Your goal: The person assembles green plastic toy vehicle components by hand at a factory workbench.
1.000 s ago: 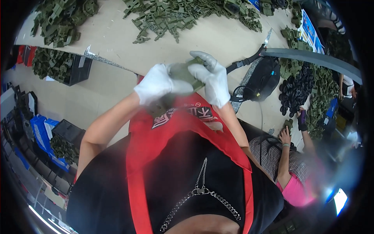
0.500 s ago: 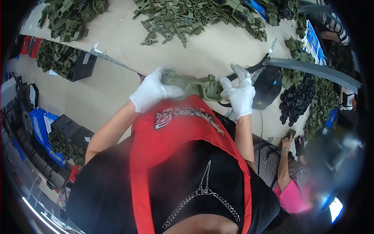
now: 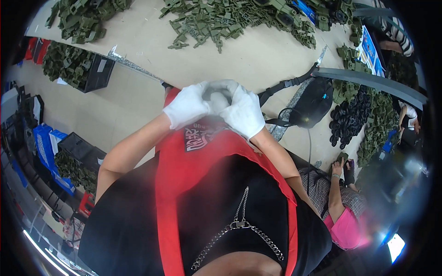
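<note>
Both gloved hands have come together since half a second ago, when they stretched an olive part between them. Now left hand (image 3: 188,106) and right hand (image 3: 245,112) touch, fingers pressed shut around a small greyish piece (image 3: 216,95) above the counter (image 3: 138,41). Hidden so, it could slip out unnoticed.

One view only: head cam, worn, fisheye, looking steeply down the wearer's own chest and red apron (image 3: 193,184). Upright, not mirrored. Forearms enter from below and meet at frame centre; left hand (image 3: 189,108) and right hand (image 3: 244,112) sit close to the lens. The counter (image 3: 258,60) runs across the top, further off, its edge bent by the lens. Rim is dark; lower right is blurred. No second view, so no overlap.
</note>
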A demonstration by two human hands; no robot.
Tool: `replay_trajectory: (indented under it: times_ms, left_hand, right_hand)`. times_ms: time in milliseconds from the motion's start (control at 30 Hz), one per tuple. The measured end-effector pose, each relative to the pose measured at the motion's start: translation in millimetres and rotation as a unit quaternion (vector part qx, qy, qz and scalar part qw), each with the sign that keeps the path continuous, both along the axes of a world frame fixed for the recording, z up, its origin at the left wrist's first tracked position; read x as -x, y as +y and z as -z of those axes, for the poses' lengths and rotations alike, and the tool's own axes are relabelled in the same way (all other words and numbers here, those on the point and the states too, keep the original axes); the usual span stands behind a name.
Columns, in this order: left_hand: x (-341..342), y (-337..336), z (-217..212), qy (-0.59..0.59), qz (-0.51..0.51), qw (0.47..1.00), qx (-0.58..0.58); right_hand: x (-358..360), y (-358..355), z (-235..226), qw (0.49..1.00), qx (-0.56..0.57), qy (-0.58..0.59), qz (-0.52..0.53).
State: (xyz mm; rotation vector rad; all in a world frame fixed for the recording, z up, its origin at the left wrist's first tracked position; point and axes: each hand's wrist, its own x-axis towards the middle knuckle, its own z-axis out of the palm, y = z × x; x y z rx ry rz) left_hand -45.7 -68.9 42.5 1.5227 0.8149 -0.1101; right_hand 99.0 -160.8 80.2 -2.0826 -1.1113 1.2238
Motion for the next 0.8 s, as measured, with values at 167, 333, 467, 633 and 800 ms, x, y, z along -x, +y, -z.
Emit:
replay_trajectory:
  times_ms: [167,333,467,633,800]
  left_hand:
    - [-1,5,-19,-0.083,-0.045,0.984,0.152]
    - [-3,4,-40,-0.006,0.022,0.999,-0.050]
    - [-2,1,-20,0.033,0.069,0.991,-0.108]
    - [-21,21,18,0.014,0.017,0.996,0.092]
    - [-33,23,-21,-0.077,0.044,0.981,-0.173]
  right_hand:
    - [-32,-7,12,0.932,-0.056,0.359,-0.012]
    - [-29,-5,20,0.958,0.044,0.279,0.039]
    - [-25,-6,29,0.966,0.051,0.247,0.056]
    - [-59,8,74,0.951,0.026,0.307,-0.027]
    - [-44,-4,64,0.980,-0.030,-0.056,-0.187]
